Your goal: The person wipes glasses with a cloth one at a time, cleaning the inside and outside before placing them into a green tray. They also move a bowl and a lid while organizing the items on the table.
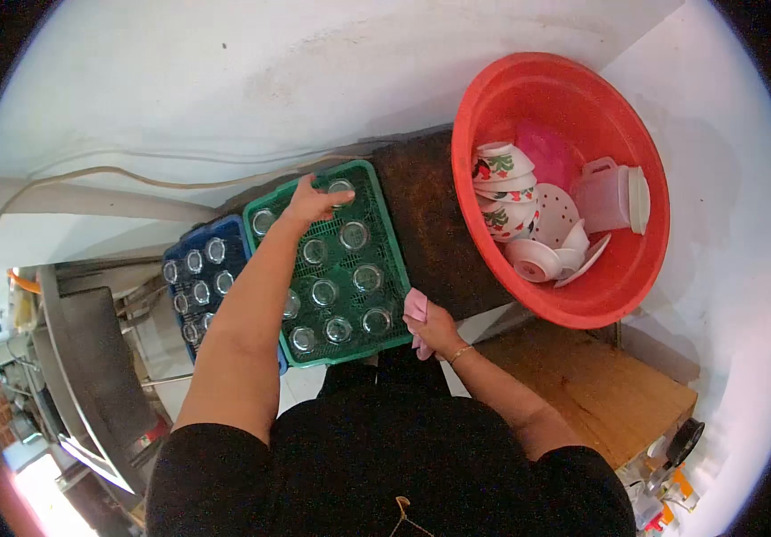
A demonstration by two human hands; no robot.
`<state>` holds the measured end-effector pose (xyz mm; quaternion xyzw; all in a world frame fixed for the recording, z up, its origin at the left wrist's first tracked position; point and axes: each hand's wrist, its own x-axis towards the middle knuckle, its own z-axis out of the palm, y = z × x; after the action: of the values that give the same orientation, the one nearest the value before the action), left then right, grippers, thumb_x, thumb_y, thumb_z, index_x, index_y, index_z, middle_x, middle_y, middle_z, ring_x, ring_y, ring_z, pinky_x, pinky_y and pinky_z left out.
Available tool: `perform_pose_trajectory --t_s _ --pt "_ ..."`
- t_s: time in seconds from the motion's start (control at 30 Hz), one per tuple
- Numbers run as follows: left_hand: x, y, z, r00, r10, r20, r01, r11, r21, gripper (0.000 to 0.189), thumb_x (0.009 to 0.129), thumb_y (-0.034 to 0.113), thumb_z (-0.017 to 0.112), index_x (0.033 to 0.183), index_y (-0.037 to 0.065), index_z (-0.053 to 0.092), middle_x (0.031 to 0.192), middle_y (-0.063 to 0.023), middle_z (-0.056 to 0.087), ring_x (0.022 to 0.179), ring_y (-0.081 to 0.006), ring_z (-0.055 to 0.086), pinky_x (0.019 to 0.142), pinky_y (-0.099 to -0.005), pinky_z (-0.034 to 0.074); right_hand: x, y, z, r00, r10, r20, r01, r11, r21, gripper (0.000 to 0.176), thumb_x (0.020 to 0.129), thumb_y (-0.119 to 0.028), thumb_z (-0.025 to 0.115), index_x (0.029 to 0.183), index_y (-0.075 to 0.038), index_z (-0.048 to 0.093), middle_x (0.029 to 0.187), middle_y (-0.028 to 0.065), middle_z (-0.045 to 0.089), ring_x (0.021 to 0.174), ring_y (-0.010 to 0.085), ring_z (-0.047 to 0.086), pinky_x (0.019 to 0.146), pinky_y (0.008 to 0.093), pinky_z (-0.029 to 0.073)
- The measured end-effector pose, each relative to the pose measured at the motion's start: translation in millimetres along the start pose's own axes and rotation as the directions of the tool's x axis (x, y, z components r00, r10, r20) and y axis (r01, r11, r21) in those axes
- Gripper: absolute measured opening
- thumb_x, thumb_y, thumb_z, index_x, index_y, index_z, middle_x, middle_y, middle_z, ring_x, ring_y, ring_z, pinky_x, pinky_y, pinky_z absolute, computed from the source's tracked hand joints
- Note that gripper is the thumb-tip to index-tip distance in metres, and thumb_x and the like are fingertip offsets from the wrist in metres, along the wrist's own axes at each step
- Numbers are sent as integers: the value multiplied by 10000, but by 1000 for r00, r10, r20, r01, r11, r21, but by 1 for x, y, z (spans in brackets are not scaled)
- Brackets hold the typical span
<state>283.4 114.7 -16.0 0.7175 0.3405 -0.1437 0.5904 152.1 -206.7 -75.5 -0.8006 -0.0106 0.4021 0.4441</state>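
My left hand reaches over the far end of a green plastic basket, thumb and fingers apart. Its thumb overlaps an upturned clear glass in the far right corner. Several more glasses stand in rows in this basket, among them one near its right side. In my right hand a bunched pink cloth is gripped, beside the basket's near right corner.
A blue basket with several glasses adjoins the green one. On the right, a big red tub holds patterned bowls, a white-lidded pitcher and other dishes. A dark surface lies between; a wooden top sits lower right.
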Motion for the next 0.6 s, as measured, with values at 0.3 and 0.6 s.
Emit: perform_pose_trajectory --t_s 0.3,0.6 --pt "10 -43 2 984 127 -122 -98 971 216 867 615 296 833 1269 -77 404 1136 -215 542 843 -235 609 716 -331 520 -4 -14 -7 997 -82 4 82 997 3 501 782 -309 686 1151 -2 541 856 158 665 677 253 662 632 357 525" --pt "-69 -21 -56 459 799 -389 -186 514 837 366 679 202 734 955 11 589 895 -140 605 837 -294 592 726 -397 482 -7 -28 -12 998 33 57 -34 999 14 385 795 -204 680 1100 0 561 898 105 652 780 179 630 692 311 502"
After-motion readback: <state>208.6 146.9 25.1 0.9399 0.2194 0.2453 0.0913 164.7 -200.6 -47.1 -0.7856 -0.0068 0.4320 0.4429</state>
